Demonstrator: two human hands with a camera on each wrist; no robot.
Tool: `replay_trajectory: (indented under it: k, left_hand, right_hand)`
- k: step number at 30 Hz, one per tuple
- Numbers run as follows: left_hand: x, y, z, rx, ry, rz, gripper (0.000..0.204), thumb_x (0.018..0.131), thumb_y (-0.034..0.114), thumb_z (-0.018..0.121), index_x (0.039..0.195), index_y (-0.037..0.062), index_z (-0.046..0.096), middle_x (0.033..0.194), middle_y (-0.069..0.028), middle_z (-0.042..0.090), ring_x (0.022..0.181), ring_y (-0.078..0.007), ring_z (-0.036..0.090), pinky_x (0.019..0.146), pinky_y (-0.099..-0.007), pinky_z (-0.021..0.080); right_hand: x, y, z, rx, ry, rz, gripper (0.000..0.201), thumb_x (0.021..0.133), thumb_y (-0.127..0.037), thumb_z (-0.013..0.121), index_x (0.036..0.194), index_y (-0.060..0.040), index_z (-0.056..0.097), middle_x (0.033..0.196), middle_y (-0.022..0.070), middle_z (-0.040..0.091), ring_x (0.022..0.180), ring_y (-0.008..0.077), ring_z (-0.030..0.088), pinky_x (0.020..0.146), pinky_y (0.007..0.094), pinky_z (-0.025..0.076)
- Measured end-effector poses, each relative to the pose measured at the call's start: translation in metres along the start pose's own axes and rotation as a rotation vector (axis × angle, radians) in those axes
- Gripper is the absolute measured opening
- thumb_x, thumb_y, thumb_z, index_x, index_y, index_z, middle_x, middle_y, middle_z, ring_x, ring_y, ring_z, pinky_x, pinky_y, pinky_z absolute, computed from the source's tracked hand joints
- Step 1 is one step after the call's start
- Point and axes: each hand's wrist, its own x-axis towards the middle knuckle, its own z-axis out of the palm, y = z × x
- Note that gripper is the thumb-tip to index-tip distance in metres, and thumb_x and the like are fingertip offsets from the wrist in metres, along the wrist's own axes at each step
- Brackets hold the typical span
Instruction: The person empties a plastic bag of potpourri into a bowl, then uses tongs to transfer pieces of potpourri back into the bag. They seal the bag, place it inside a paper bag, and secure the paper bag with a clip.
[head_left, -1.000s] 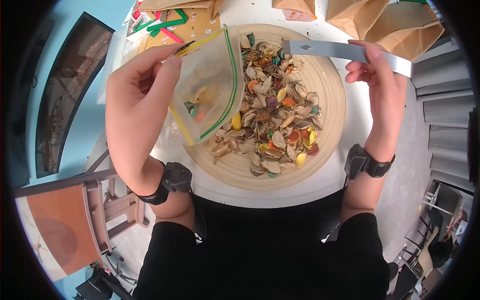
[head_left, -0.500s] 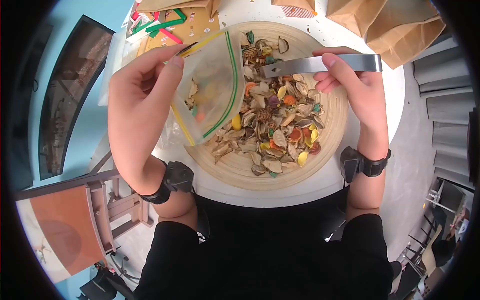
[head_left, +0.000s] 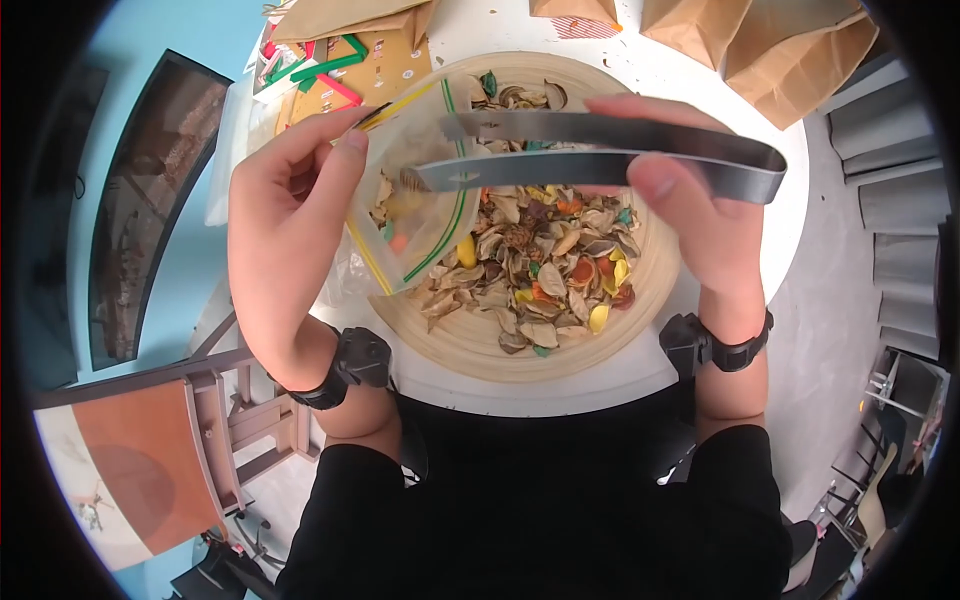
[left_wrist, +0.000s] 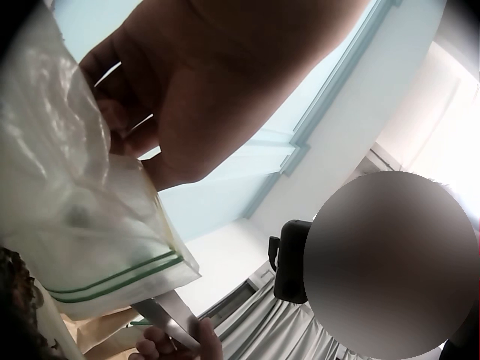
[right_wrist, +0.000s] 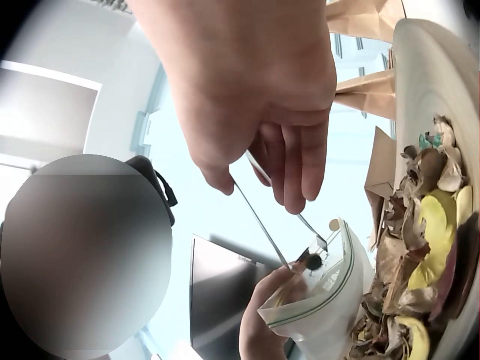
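My left hand (head_left: 295, 190) pinches the edge of a clear zip bag (head_left: 425, 225) with a green and a yellow strip, holding its mouth apart. Dried petals and a few coloured bits show inside. Steel tongs (head_left: 600, 165) are held in my right hand (head_left: 705, 215), thumb on one arm and fingers on the other. Their arms are spread, and the tips reach into the bag's mouth. By the tips is a small dark brown piece (right_wrist: 313, 261). Below, a round wooden plate (head_left: 655, 275) bears a heap of potpourri (head_left: 545, 255) with petals, cones and coloured pieces.
Brown paper bags (head_left: 800, 65) stand at the far right of the round white table (head_left: 785, 190). At the far left lie a box with red and green sticks (head_left: 335, 62) and a patterned yellow-brown sheet (head_left: 385, 75). A wooden chair (head_left: 150, 470) is off to the left.
The tongs have travelled left from beyond the plate's right side, first to the potpourri, then to the bag, where their arms now stand spread. The left hand keeps hold of the bag.
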Motion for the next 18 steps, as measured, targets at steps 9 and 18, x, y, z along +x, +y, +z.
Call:
replay_trajectory:
  k: [9, 18]
  left_hand:
    - [0.000, -0.003, -0.006, -0.024, 0.012, 0.005, 0.023, 0.092, 0.008, 0.063, 0.110, -0.0043, 0.068, 0.069, 0.0079, 0.046, 0.066, -0.0010, 0.040, 0.059, -0.0179, 0.033]
    - [0.000, -0.001, -0.004, -0.028, -0.011, 0.006, 0.023, 0.091, 0.008, 0.063, 0.110, -0.0058, 0.068, 0.069, 0.0075, 0.047, 0.066, -0.0009, 0.041, 0.059, -0.0178, 0.033]
  right_hand:
    - [0.023, 0.007, -0.070, -0.229, 0.174, 0.411, 0.031, 0.087, -0.029, 0.068, 0.090, 0.0021, 0.071, 0.066, 0.0096, 0.066, 0.053, 0.0133, 0.062, 0.051, 0.0226, 0.048]
    - [0.016, 0.011, -0.043, -0.168, -0.020, 0.460, 0.025, 0.090, -0.021, 0.064, 0.095, 0.0028, 0.071, 0.068, 0.0089, 0.067, 0.058, 0.0141, 0.065, 0.054, 0.0236, 0.052]
